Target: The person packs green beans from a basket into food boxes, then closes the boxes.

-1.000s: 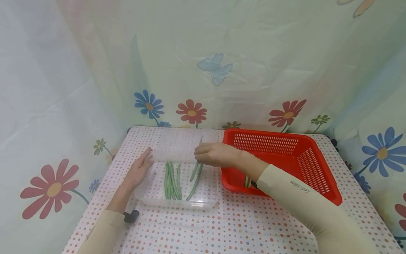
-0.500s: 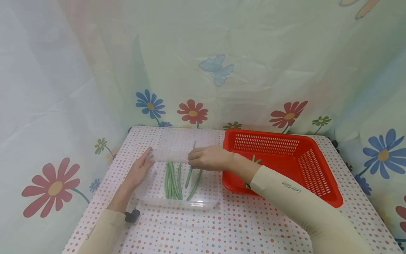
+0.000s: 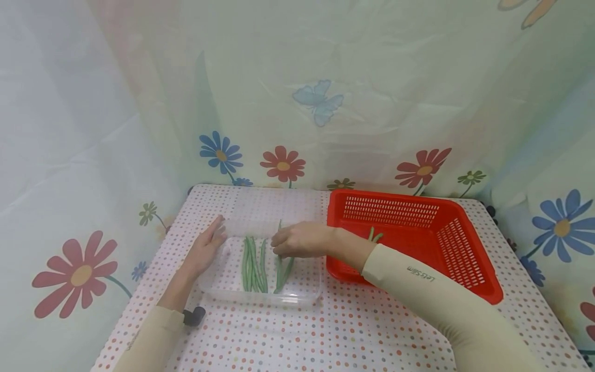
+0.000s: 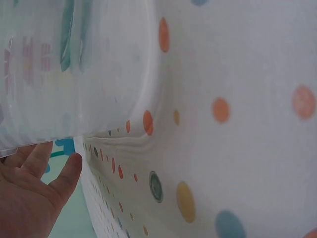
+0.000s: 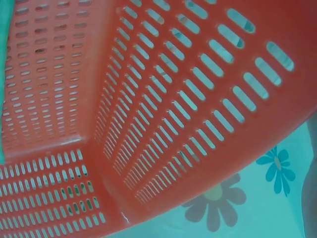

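Note:
A clear plastic container (image 3: 214, 292) stands on the table, with several green beans (image 3: 251, 266) lying lengthwise in its left part. My left hand (image 3: 204, 250) rests at the container's left side, fingers extended. The left wrist view shows that hand (image 4: 34, 191) with its fingertips at the container's wall (image 4: 114, 99). Over the right part of the container, my right hand (image 3: 299, 240) pinches a green bean (image 3: 279, 279), whose ends show beyond the fingers. Another green bean (image 3: 288, 269) lies right beside it, partly covered by the hand. The right hand is outside the right wrist view.
A red perforated basket (image 3: 409, 230) stands right of the container, with a few green beans (image 3: 373, 235) at its left, under my right forearm. Its slotted wall (image 5: 163, 99) fills the right wrist view. Behind the container lies a translucent panel (image 3: 260, 206). Flowered sheeting (image 3: 372, 129) encloses the dotted table.
My right hand has moved left and a little nearer, bringing the pinched bean down alongside the other bean in the container's right part. The left hand keeps its place.

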The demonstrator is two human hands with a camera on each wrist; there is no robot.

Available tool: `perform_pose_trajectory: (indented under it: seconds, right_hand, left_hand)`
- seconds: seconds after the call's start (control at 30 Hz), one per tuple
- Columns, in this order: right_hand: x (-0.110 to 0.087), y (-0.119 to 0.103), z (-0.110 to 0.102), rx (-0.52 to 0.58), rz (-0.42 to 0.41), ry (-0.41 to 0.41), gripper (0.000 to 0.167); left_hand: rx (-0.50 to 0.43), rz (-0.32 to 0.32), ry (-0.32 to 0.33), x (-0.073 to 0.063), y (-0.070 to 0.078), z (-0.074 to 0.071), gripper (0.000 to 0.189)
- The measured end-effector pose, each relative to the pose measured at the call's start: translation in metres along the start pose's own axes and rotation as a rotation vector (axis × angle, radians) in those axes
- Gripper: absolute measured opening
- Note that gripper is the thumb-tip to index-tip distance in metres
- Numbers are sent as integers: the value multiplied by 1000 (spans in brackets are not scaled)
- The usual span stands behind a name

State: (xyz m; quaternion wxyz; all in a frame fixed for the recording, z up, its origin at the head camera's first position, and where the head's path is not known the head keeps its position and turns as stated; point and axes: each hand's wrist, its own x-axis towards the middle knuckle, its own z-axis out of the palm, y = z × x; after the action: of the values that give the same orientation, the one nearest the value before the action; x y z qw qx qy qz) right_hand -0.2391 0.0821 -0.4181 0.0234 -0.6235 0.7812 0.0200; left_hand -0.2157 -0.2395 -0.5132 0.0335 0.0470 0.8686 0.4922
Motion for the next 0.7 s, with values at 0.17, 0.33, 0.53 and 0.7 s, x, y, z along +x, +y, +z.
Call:
perform_pose_trajectory:
  seconds: [0.17, 0.33, 0.53, 0.7]
  right_hand:
    - [-2, 2, 3, 19, 32, -42, 50]
    - [-8, 7, 1, -22, 96, -22, 54]
    - [-27, 15, -3, -34, 166, 14, 67]
    - [-48, 22, -2, -85, 165, 98, 74]
  left_hand:
    - [7, -3, 3, 0, -1, 0, 60]
    - [15, -10, 3, 0, 0, 1, 60]
    - [27, -6, 9, 0, 0, 1, 60]
    - [37, -9, 14, -1, 1, 1, 60]
